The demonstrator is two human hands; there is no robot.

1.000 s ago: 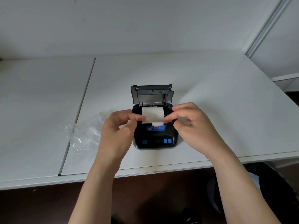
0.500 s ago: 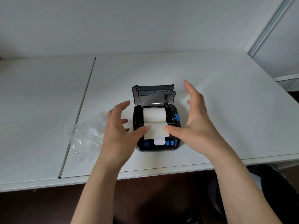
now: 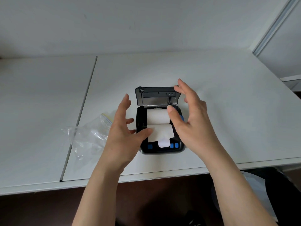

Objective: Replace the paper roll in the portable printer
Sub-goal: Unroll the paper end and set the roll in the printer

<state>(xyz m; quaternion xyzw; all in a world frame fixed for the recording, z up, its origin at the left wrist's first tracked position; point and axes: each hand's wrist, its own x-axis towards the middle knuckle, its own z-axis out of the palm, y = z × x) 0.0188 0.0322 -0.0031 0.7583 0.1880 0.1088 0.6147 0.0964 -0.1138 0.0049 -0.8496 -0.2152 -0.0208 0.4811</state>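
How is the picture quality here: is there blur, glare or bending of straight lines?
Head view: light is soft and even, with faint shadows. The right hand looks slightly smeared at its fingertips; the printer and paper roll are sharp. The table edges bow outward from the wide-angle lens. Slight glare shows on the plastic bag.

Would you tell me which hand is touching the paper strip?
The left hand: its thumb rests on the paper strip, while the right hand hovers open above.

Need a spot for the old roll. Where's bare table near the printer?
Bare: table right of the printer, and behind its open lid toward the wall. Crowded: left side, between the plastic bag and left hand.
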